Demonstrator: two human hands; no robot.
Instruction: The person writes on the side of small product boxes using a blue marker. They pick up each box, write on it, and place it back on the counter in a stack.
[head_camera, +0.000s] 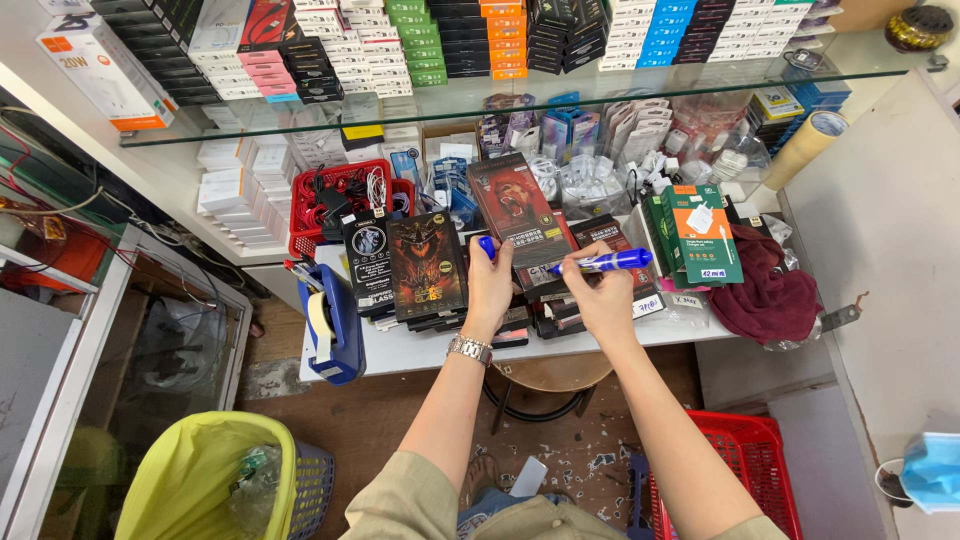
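Observation:
My right hand (603, 292) grips a blue marker pen (608, 262) held level above a stack of flat dark packages (520, 215) on a small white table (420, 352). My left hand (489, 283), with a metal watch on its wrist, pinches the marker's blue cap (486, 246) just left of the pen's tip. Both hands hover over the boxes with red and black pictures. More flat dark boxes (427, 265) lie to the left of my left hand.
A blue tape dispenser (333, 325) stands at the table's left end, green boxes (701, 236) and a dark red cloth (766, 285) at the right. A red basket of cables (338, 200) sits behind. Below are a yellow-lined bin (205, 480), a stool (548, 375) and a red crate (748, 470).

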